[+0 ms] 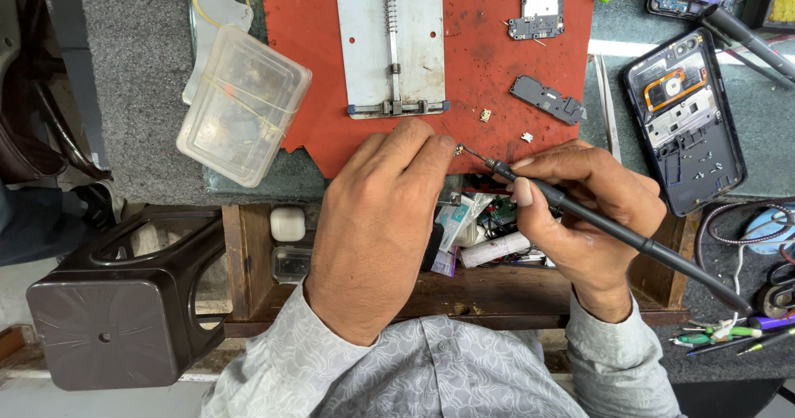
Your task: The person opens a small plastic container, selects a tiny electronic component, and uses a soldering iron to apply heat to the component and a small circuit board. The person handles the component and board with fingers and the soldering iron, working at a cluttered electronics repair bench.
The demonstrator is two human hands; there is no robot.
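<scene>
Pinching a tiny metal part (458, 149) between its fingertips, the left hand (377, 219) rests at the near edge of the red mat (480, 70) on the desk (132, 70). Just beside it, the right hand (592, 211) is closed around a black soldering iron (613, 227), whose tip touches the part. Beyond the hands lies a metal holder plate (389, 41); right of the right hand lies an opened phone (685, 120).
</scene>
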